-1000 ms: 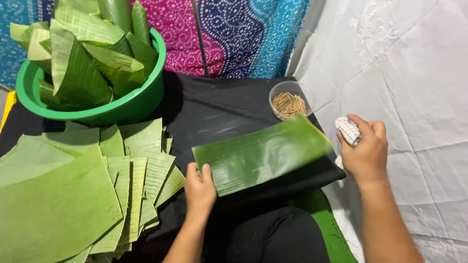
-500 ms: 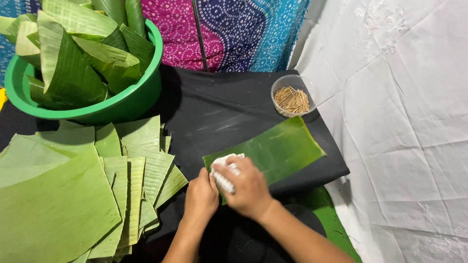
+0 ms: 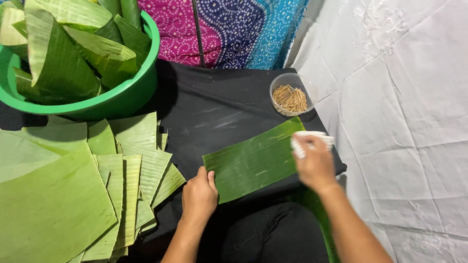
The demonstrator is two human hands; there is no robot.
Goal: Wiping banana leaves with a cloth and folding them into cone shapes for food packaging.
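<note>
Right hand (image 3: 316, 163) grips a white cloth (image 3: 312, 140) on the leaf's (image 3: 253, 163) far end; left hand (image 3: 199, 195) lies flat, pinning its near corner.

Banana leaf strip (image 3: 253, 163): rectangular, green, glossy, lying flat and slightly diagonal on the black surface (image 3: 219, 112), near end lower-left, far end upper-right. White cloth (image 3: 312, 141): bunched, pressed on the strip's far right end, blurred.

right hand (image 3: 314, 163) | white cloth (image 3: 312, 139) | swept from leaf's (image 3: 256, 160) left end to right end
</note>
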